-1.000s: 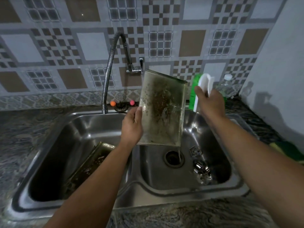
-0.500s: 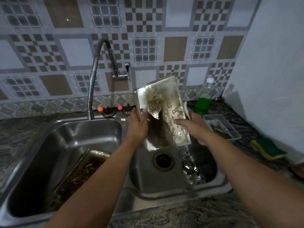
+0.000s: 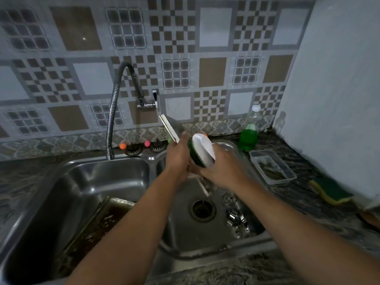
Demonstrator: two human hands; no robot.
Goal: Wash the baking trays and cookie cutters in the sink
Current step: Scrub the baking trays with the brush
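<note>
Tray (image 3: 169,128), gripped by the left hand (image 3: 177,154), now stands edge-on while the right hand (image 3: 221,167) presses its held brush (image 3: 202,150) against it from 3 o'clock: scrubbing begins.

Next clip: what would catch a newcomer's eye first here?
Two hands meet over the right basin: the left hand holds a baking tray edge-on, while the right hand presses a green-and-white scrub brush against it. Another dirty tray leans in the left basin, and cookie cutters lie beside the drain.

patterned tile wall (image 3: 213,33) w/ brown & grey squares, plain white wall (image 3: 337,79) at right, dark marbled countertop (image 3: 320,214), dim light
</note>
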